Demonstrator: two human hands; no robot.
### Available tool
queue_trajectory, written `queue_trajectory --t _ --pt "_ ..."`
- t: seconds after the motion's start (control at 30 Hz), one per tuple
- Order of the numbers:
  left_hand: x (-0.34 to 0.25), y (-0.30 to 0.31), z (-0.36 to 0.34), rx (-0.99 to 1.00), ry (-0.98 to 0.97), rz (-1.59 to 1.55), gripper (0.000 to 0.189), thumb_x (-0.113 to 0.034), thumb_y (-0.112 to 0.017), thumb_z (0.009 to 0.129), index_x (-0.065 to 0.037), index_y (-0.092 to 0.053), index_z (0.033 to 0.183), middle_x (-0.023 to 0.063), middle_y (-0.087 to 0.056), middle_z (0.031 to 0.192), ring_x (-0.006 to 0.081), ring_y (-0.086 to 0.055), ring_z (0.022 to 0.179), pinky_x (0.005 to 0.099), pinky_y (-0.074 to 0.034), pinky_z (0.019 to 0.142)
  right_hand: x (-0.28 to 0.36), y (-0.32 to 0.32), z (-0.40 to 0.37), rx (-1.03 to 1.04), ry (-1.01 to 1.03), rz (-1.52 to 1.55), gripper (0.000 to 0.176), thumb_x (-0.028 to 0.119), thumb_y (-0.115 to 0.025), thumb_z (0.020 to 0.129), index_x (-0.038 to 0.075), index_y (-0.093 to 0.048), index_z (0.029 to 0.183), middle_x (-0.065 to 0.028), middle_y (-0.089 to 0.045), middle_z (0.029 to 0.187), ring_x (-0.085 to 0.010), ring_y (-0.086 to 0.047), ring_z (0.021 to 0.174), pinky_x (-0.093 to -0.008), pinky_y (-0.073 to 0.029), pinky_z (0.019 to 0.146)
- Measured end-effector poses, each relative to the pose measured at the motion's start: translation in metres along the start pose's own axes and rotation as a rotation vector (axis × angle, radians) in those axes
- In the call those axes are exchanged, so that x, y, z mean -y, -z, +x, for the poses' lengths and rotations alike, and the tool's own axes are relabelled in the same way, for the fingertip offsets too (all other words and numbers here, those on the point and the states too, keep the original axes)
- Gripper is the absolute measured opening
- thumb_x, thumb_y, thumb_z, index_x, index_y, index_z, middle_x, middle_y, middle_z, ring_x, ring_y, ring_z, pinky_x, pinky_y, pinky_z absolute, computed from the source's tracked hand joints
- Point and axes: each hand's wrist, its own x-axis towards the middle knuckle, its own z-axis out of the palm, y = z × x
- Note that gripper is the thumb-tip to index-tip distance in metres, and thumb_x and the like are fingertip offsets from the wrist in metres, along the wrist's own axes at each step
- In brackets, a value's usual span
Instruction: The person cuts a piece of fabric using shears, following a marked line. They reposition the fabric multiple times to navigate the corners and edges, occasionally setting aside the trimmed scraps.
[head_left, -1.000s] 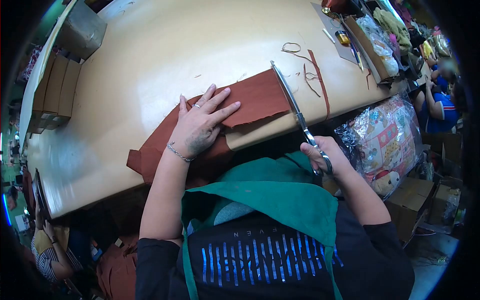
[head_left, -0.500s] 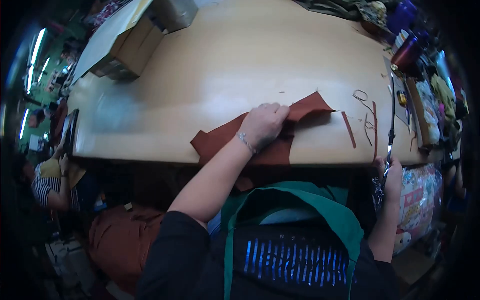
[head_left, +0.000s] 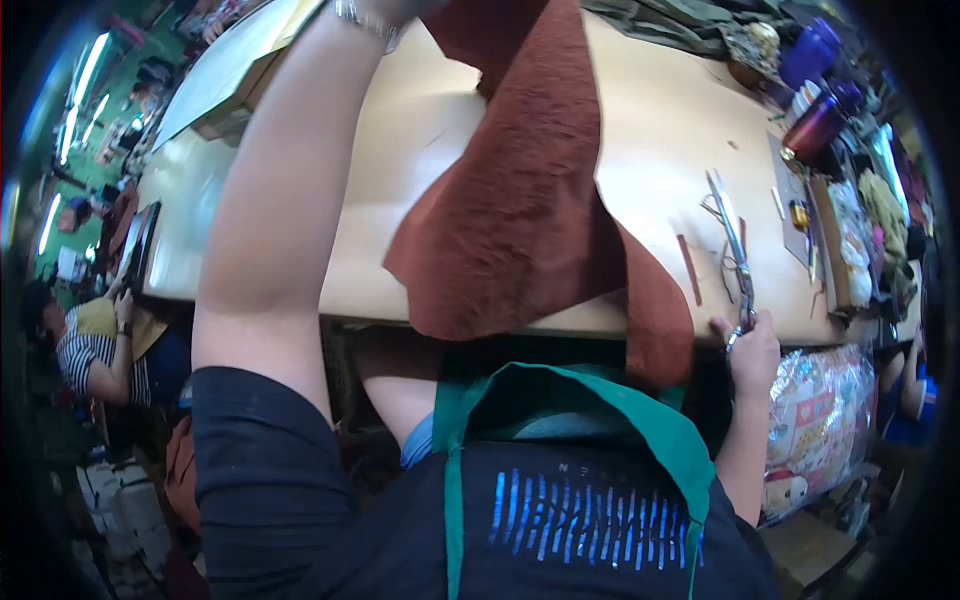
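Observation:
A piece of rust-brown cloth (head_left: 510, 180) hangs in front of me, its upper end beyond the top edge of the view. It is lifted off the table, with one flap drooping over the near edge towards my lap. My left hand (head_left: 398, 10), a bracelet at its wrist, holds the cloth up high; its fingers are mostly cut off by the frame. Over the table's right front edge, my right hand (head_left: 752, 355) grips a pair of metal scissors (head_left: 742, 265) by the handles, blades pointing away from me. Thin brown cloth strips (head_left: 690, 270) lie beside the blades.
The pale table (head_left: 650, 120) spans the view. A cardboard box (head_left: 238, 105) stands back left. Along the right are a purple bottle (head_left: 808, 50), a dark red tumbler (head_left: 815, 125) and an open box (head_left: 845, 240). A plastic-wrapped bundle (head_left: 820, 420) sits below right. Another person (head_left: 105, 350) is at left.
My left hand has risen far up and left, lifting the brown cloth from the table so it hangs. The scissors in my right hand have shifted left and slightly towards me.

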Motion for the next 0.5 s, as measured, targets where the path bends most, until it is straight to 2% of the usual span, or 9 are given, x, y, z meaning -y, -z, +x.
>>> queue_trajectory --t 0.07,0.1,0.17,0.23,0.3,0.33,0.43,0.47,0.5 --pt "-0.032 -0.041 -0.043 0.187 -0.001 -0.390 0.053 -0.027 -0.059 0.074 -0.016 -0.046 0.124 0.0137 -0.050 0.113 0.0293 -0.046 0.107 0.0458 -0.038 0.090 -0.001 0.000 -0.002 -0.010 -0.003 -0.007 0.054 0.049 -0.071 0.063 0.003 -0.048 0.083 -0.0181 -0.060 0.072 -0.0382 -0.058 0.073 -0.0454 -0.043 0.066" --pt "-0.056 -0.050 -0.079 0.190 -0.003 -0.470 0.056 -0.037 -0.057 0.077 -0.014 -0.043 0.125 0.0126 -0.046 0.124 0.0283 -0.043 0.115 0.0427 -0.039 0.090 0.000 0.000 -0.002 -0.006 -0.007 0.006 0.054 0.049 -0.071 0.063 0.004 -0.049 0.082 -0.0170 -0.059 0.071 -0.0373 -0.058 0.072 -0.0454 -0.044 0.065" --pt "-0.107 -0.087 -0.136 0.544 0.163 -1.064 0.097 -0.073 -0.053 0.062 -0.022 -0.023 0.138 0.0135 -0.022 0.141 0.0327 -0.019 0.130 0.0552 -0.018 0.101 -0.002 -0.002 -0.002 -0.024 0.022 -0.010 0.055 0.050 -0.071 0.063 0.004 -0.049 0.082 -0.0153 -0.059 0.069 -0.0362 -0.059 0.071 -0.0454 -0.044 0.064" --pt "-0.155 -0.048 -0.168 0.733 0.276 -1.259 0.093 -0.072 -0.054 0.062 -0.025 -0.025 0.137 0.0127 -0.025 0.140 0.0359 -0.021 0.128 0.0564 -0.020 0.100 -0.002 -0.002 -0.001 -0.030 0.032 -0.022 0.055 0.050 -0.071 0.062 0.004 -0.048 0.081 -0.0142 -0.059 0.068 -0.0356 -0.059 0.069 -0.0454 -0.044 0.063" --pt "-0.170 0.009 -0.155 0.869 0.278 -0.918 0.085 -0.062 -0.061 0.065 -0.025 -0.030 0.135 0.0067 -0.018 0.144 0.0318 -0.018 0.131 0.0515 -0.014 0.103 0.001 0.000 -0.002 -0.019 0.037 -0.031 0.055 0.051 -0.071 0.062 0.004 -0.048 0.080 -0.0137 -0.059 0.066 -0.0355 -0.059 0.068 -0.0453 -0.045 0.062" --pt "-0.178 0.010 -0.161 0.658 0.313 -0.885 0.067 -0.054 -0.062 0.069 -0.023 -0.044 0.127 0.0083 -0.033 0.136 0.0331 -0.029 0.125 0.0495 -0.028 0.098 -0.001 0.001 -0.003 -0.017 0.035 -0.033 0.055 0.051 -0.071 0.062 0.004 -0.048 0.080 -0.0138 -0.059 0.067 -0.0357 -0.059 0.068 -0.0453 -0.045 0.063" --pt "-0.173 0.010 -0.157 0.685 0.381 -1.054 0.048 -0.045 -0.064 0.071 -0.020 -0.055 0.112 0.0067 -0.048 0.115 0.0287 -0.043 0.111 0.0480 -0.043 0.083 0.003 0.000 -0.001 -0.020 0.018 -0.041 0.055 0.051 -0.071 0.062 0.004 -0.049 0.081 -0.0142 -0.059 0.067 -0.0361 -0.059 0.068 -0.0453 -0.045 0.063" --pt "-0.180 -0.003 -0.166 0.474 0.392 -1.114 0.032 -0.029 -0.067 0.072 -0.018 -0.058 0.101 0.0037 -0.050 0.098 0.0247 -0.048 0.099 0.0428 -0.049 0.069 0.004 0.000 -0.001 -0.016 -0.003 -0.054 0.055 0.051 -0.071 0.062 0.004 -0.049 0.082 -0.0144 -0.059 0.067 -0.0361 -0.059 0.069 -0.0454 -0.045 0.063" --pt "-0.175 -0.017 -0.167 0.581 0.417 -1.342 0.034 -0.032 -0.066 0.074 -0.019 -0.057 0.104 0.0086 -0.050 0.105 0.0295 -0.047 0.105 0.0430 -0.048 0.074 0.004 -0.001 -0.001 -0.011 -0.025 -0.068 0.056 0.051 -0.071 0.061 0.004 -0.049 0.083 -0.0145 -0.059 0.068 -0.0360 -0.059 0.069 -0.0454 -0.045 0.064"
